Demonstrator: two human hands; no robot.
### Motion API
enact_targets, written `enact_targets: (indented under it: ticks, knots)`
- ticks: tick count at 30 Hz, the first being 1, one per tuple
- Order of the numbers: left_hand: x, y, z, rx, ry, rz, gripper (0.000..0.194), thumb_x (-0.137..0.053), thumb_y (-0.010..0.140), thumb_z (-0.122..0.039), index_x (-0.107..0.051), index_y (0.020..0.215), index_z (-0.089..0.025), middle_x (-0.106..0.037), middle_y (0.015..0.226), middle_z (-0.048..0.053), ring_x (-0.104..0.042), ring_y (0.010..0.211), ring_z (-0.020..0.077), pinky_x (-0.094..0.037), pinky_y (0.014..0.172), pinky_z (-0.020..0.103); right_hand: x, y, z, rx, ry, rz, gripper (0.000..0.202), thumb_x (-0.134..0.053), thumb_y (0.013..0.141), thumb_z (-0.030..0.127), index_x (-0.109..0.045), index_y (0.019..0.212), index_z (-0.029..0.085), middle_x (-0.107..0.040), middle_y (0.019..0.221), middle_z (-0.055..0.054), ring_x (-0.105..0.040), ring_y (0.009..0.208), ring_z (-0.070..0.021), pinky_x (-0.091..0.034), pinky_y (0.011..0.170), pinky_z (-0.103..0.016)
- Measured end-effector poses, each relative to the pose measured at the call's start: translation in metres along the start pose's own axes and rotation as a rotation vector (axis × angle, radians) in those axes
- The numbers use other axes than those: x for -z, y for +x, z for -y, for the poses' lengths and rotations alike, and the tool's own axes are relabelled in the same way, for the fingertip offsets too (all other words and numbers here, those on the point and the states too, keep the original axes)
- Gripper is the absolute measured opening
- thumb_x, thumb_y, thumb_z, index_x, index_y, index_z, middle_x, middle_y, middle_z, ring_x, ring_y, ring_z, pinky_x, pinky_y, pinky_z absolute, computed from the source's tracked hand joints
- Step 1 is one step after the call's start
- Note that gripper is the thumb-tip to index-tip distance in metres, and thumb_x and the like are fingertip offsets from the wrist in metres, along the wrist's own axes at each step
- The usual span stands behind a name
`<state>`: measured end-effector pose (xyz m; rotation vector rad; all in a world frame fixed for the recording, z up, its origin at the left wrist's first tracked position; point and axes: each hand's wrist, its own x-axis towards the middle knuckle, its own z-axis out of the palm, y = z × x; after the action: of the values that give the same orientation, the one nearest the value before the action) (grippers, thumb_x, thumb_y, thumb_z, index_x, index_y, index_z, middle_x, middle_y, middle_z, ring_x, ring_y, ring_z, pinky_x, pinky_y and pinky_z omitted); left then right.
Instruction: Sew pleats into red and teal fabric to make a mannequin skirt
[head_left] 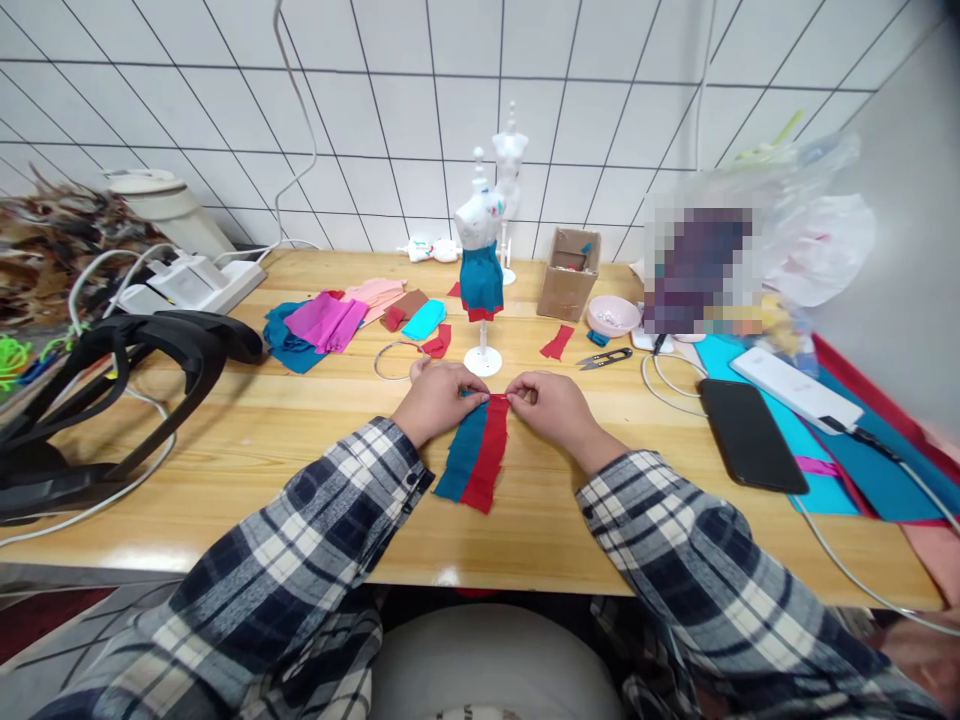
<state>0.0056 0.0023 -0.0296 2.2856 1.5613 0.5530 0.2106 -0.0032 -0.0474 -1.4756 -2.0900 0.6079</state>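
A two-toned piece of fabric (pixel 476 455), teal on its left half and red on its right, lies on the wooden table with frayed edges. Its far edge is pinched at the left by my left hand (pixel 442 402), fingers closed. At the far right corner my right hand (pixel 553 408) also pinches the fabric between thumb and forefinger. Just beyond both hands stands a small white dress form (pixel 480 225) on a round base, wearing a teal skirt (pixel 481 278) with a red hem. Any pin or needle in the fingers is too small to make out.
Folded cloth pieces (pixel 322 325) and an embroidery-type hoop (pixel 397 362) lie left. A cardboard box (pixel 568 275), a pink bowl (pixel 613 315), thread snips (pixel 606 359) and a black phone (pixel 752 435) are right. A black headset (pixel 127 400) and power strip (pixel 191 285) occupy the far left.
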Motion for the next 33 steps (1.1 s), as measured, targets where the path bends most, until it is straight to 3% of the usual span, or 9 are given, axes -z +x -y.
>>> enact_targets:
  ticks: [5,12,23,33]
  knots:
    - [-0.002,0.0,-0.001,-0.029,0.004,-0.011,0.011,-0.065,0.083,-0.031,-0.075,0.084,-0.027,-0.076,0.092,0.001,-0.065,0.099,0.0249,-0.017,0.109,0.057,0.0,0.0,-0.001,0.047,0.014,-0.018,0.041,-0.063,0.076,0.019,-0.067,0.117,0.021,-0.072,0.097,-0.002,-0.061,0.078,-0.0152,-0.045,0.07,-0.026]
    - [-0.005,0.0,0.002,-0.078,0.024,-0.042,0.009,-0.066,0.083,-0.03,-0.074,0.084,-0.028,-0.076,0.094,0.0,-0.064,0.101,0.0254,-0.014,0.11,0.058,0.0,0.001,0.002,0.065,-0.068,0.005,0.008,-0.065,0.081,0.023,-0.071,0.085,0.023,-0.07,0.084,0.0,-0.06,0.075,-0.0137,-0.039,0.063,-0.025]
    - [-0.003,-0.001,0.002,-0.11,0.042,-0.017,0.012,-0.063,0.084,-0.03,-0.074,0.084,-0.027,-0.075,0.095,0.001,-0.063,0.101,0.025,-0.012,0.111,0.057,0.006,0.0,-0.003,0.097,-0.052,0.068,0.014,-0.065,0.082,0.021,-0.074,0.093,0.023,-0.069,0.086,0.0,-0.058,0.076,-0.0135,-0.039,0.067,-0.025]
    - [0.01,-0.009,-0.009,-0.29,0.24,0.029,0.025,-0.05,0.089,-0.024,-0.075,0.088,-0.027,-0.073,0.091,0.004,-0.058,0.099,0.0264,-0.016,0.107,0.058,0.014,-0.004,0.005,0.206,-0.291,0.127,0.022,-0.052,0.094,0.025,-0.074,0.097,0.026,-0.068,0.097,-0.004,-0.061,0.089,-0.0177,-0.039,0.07,-0.027]
